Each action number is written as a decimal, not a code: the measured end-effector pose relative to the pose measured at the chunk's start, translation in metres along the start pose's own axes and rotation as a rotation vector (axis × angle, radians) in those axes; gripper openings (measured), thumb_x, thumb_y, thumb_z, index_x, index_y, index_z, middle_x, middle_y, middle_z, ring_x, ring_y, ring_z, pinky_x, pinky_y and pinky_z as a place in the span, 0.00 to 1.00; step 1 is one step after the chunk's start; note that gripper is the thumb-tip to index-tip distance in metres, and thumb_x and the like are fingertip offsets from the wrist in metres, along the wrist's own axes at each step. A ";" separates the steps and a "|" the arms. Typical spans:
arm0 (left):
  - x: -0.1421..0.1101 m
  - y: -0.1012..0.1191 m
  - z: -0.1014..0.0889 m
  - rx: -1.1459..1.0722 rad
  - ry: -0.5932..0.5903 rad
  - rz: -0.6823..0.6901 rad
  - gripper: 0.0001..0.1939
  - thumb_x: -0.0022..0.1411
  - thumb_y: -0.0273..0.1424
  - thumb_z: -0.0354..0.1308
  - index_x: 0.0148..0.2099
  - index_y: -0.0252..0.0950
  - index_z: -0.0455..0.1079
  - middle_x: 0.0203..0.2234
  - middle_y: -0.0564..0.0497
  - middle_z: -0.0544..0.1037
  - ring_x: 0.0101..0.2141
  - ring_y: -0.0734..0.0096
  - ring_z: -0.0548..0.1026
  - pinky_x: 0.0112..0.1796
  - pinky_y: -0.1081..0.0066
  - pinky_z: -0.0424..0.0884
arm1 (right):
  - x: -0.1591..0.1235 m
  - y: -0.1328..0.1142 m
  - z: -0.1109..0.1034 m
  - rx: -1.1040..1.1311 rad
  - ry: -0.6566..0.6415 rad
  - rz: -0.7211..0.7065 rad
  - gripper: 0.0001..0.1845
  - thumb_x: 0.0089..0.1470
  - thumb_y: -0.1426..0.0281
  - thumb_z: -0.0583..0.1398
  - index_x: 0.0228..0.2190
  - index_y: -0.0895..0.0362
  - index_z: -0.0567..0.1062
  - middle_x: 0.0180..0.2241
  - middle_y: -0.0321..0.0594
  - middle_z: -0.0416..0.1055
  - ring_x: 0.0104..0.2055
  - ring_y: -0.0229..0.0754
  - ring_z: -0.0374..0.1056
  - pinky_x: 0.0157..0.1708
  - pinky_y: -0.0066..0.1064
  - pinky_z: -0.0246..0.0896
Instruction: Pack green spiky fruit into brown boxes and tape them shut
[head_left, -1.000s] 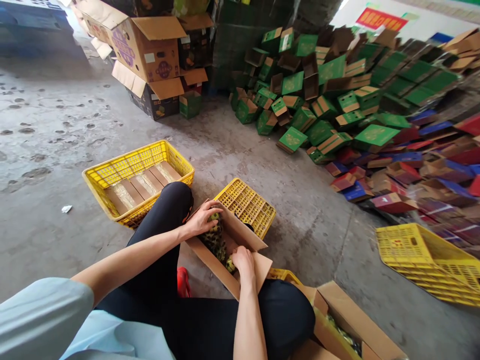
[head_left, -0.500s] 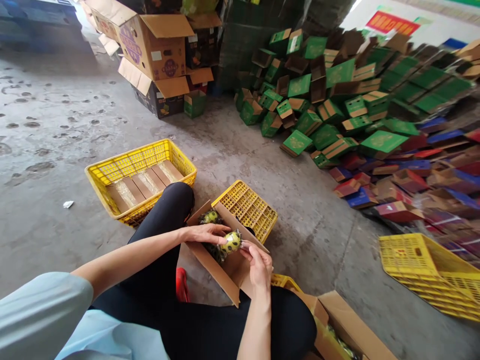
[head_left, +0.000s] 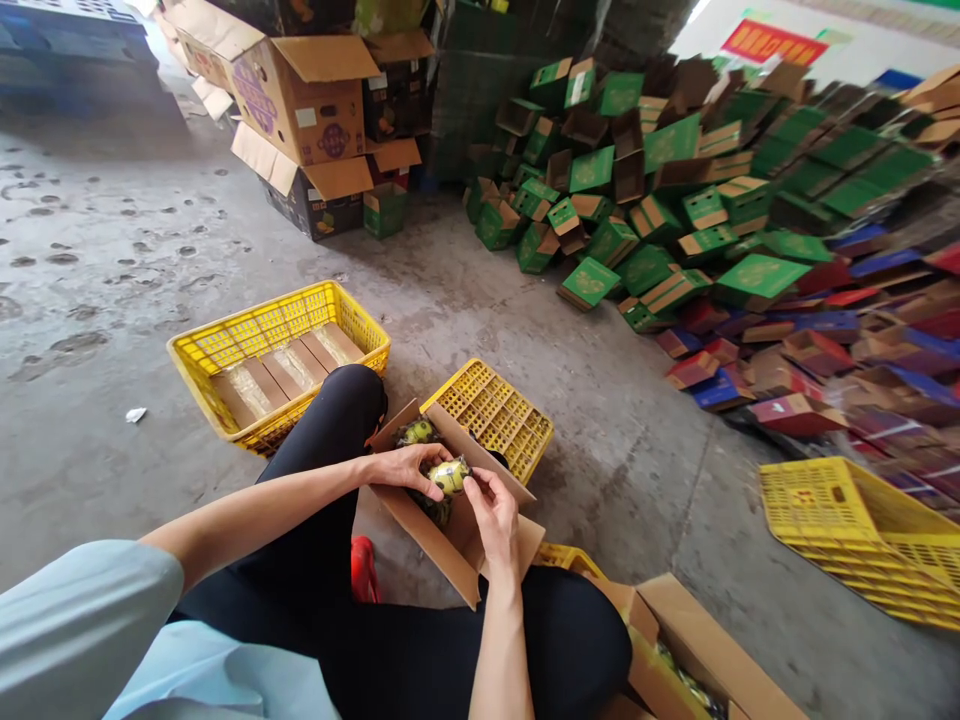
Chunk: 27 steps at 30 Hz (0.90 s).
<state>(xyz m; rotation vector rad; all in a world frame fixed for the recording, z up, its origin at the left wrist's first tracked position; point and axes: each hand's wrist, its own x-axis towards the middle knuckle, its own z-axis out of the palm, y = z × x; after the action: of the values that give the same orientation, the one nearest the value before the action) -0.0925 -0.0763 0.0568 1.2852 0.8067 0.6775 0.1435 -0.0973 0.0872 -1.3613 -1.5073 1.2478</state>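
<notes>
My left hand (head_left: 411, 468) curls its thumb and fingers round a yellow-green fruit (head_left: 450, 477) in clear, dark-marked wrapping. At the fruit's right end, my right hand (head_left: 493, 508) pinches the wrapping with its fingers closed. Both hands are over an open cardboard box (head_left: 427, 540), tilted between my legs. More wrapped fruit (head_left: 420, 431) lies in the box's far left part, partly hidden by my left hand. The fruit's exact kind is not clear.
An upturned yellow crate (head_left: 491, 410) is just beyond the box. Another yellow crate (head_left: 187, 350) holds flat cardboard boxes on the left. By my right knee is an open carton (head_left: 705, 640) with wrapped fruit. Green boxes (head_left: 589, 283) are heaped behind.
The fruit has shifted slightly left and turned between my hands. My right hand has moved left and up with it, and my left fingers have curled closer round it.
</notes>
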 end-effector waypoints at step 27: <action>0.001 -0.004 -0.004 0.067 -0.070 -0.038 0.35 0.52 0.45 0.78 0.58 0.37 0.73 0.41 0.51 0.78 0.41 0.66 0.74 0.42 0.70 0.68 | 0.001 0.001 -0.004 -0.100 0.034 -0.028 0.20 0.61 0.52 0.61 0.38 0.55 0.82 0.34 0.42 0.80 0.37 0.47 0.75 0.40 0.35 0.72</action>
<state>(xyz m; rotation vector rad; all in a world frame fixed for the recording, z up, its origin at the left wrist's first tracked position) -0.0949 -0.0739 0.0519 1.3435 0.8000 0.5758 0.1473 -0.0956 0.0874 -1.4137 -1.5775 1.1397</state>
